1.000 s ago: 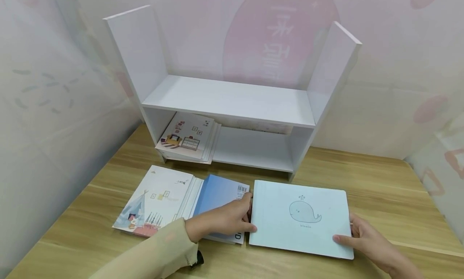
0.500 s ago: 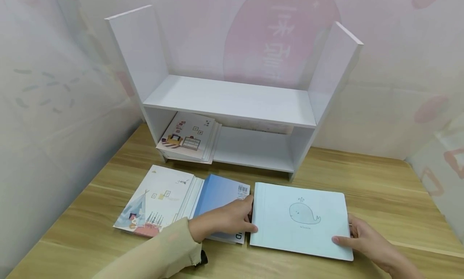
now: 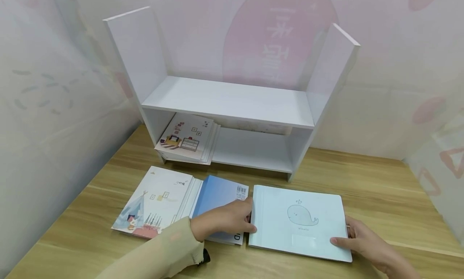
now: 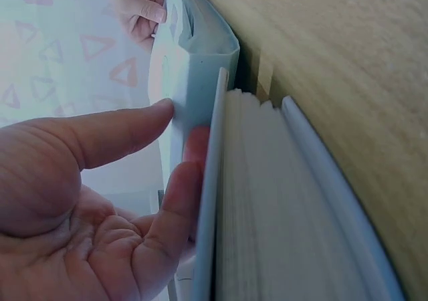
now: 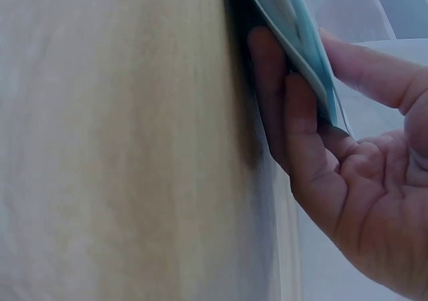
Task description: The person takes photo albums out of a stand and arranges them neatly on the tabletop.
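Note:
A wide light-blue book (image 3: pixel 279 214) with a whale drawing lies at the right front, its thick spine (image 4: pixel 194 93) facing left. At its right edge my right hand (image 3: pixel 367 242) grips it, thumb on the cover and fingers underneath, as the right wrist view shows at the book's edge (image 5: pixel 304 47). My left hand (image 3: pixel 226 218) is at the spine; the thumb touches it while the fingers reach down between it and the blue book (image 3: pixel 217 194). That blue book lies face down beneath the left hand, beside a white illustrated book (image 3: pixel 166 190) with thin volumes between them.
A white two-tier shelf (image 3: pixel 232 99) stands behind. A stack of illustrated books (image 3: pixel 186 138) leans in its lower left, sticking out past the front edge. The wooden table (image 3: pixel 377 182) meets patterned walls at the sides and back. Something small and black (image 3: pixel 206 255) shows at the left cuff.
The light-blue book's far edge has come slightly down and nearer. My right hand has shifted a little left with it; the left hand stays at the spine.

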`<state>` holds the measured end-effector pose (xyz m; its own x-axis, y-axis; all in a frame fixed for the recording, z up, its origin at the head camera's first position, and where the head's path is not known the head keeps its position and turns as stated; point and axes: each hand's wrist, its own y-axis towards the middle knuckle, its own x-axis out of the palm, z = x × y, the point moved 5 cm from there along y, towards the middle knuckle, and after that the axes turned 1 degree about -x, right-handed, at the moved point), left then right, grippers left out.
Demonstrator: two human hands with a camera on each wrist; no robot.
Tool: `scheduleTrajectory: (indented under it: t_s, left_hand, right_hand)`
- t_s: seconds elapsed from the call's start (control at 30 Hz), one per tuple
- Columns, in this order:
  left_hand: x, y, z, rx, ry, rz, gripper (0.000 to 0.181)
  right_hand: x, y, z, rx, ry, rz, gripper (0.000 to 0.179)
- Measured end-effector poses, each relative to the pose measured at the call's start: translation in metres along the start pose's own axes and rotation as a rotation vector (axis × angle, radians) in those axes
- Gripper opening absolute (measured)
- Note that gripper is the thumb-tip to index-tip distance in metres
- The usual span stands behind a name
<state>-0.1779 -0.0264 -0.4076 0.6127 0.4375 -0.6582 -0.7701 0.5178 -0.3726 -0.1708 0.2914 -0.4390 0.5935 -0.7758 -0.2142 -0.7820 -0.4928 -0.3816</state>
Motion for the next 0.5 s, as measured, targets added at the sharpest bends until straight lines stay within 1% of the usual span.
scheduleTrajectory:
  t_s: [0.1,0.23,0.33,0.43,0.5]
  left_hand:
    - [-0.0008,-0.0001,0.0011,0.000,0.014,0.005,0.065]
    - [-0.0001,-0.0014,0.0001,-0.013,-0.006,0.022,0.075]
    - [0.0000,-0.0023,-0.0008,-0.020,-0.026,0.033,0.086]
    - [-0.0008,-0.0025,-0.0007,-0.014,-0.018,0.041,0.085]
    - [-0.0018,-0.0025,-0.0005,-0.009,-0.017,0.037,0.085]
  right_hand:
    - [0.0002,-0.0001,0.0002,0.000,0.014,-0.009,0.089]
    - [0.0008,0.0000,0.0006,-0.004,0.026,-0.024,0.085]
    - [0.0015,-0.0003,0.0000,-0.028,0.023,-0.038,0.078]
    - [0.0011,-0.0009,-0.0005,-0.025,0.003,-0.038,0.075]
    - [-0.0008,-0.0018,-0.0006,-0.003,-0.024,-0.023,0.075]
